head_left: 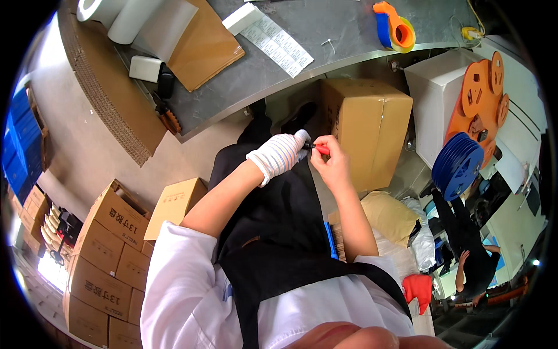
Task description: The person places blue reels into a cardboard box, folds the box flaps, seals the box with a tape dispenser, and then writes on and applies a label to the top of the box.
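My left hand point(278, 155), in a white striped knit glove, is closed around the dark end of a small black-and-red, pen-like object point(321, 149). My bare right hand point(332, 161) pinches its red end between thumb and fingers. Both hands meet in front of my black apron, just short of the grey table point(256, 81). Most of the object is covered by my fingers, so its exact kind does not show. A closed cardboard box point(372, 134) stands on the floor beyond my right hand.
Label sheets point(278, 42), brown cardboard sheets point(203, 49), white rolls point(132, 22) and an orange-and-blue tape dispenser point(395, 28) lie on the table. Stacked cartons point(104, 262) stand at left. Blue reels point(458, 166) and orange reels point(479, 93) are at right, near another person point(474, 262).
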A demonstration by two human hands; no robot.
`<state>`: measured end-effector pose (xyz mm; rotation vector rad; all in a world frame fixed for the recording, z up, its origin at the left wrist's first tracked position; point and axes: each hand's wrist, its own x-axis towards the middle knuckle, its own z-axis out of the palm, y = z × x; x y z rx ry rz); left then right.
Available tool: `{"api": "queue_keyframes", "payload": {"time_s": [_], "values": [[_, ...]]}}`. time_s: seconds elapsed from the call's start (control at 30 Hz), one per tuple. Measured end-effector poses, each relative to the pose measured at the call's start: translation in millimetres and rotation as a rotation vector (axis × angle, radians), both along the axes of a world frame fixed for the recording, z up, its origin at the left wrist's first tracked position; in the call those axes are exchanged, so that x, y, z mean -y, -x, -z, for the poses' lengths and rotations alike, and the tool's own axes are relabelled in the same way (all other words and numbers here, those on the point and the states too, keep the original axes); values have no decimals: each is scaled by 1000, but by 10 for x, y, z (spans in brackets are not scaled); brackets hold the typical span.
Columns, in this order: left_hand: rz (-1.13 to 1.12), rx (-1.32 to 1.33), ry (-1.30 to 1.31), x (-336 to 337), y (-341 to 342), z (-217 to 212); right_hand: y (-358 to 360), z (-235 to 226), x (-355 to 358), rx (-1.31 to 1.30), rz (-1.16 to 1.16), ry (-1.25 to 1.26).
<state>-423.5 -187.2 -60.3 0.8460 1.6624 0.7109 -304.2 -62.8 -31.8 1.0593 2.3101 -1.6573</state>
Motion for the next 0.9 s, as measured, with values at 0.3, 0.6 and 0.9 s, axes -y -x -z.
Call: {"api": "queue_keyframes", "payload": {"time_s": [0.3, 0.6, 0.9], "values": [[234, -7, 104, -161, -104, -343, -88, -250, -195, 149, -112, 168], [-406, 227, -50, 397, -663, -348, -555, -345, -354, 199, 220, 824], [533, 315, 258, 575, -1146, -684, -1160, -1095, -64, 687, -461, 985]]}}
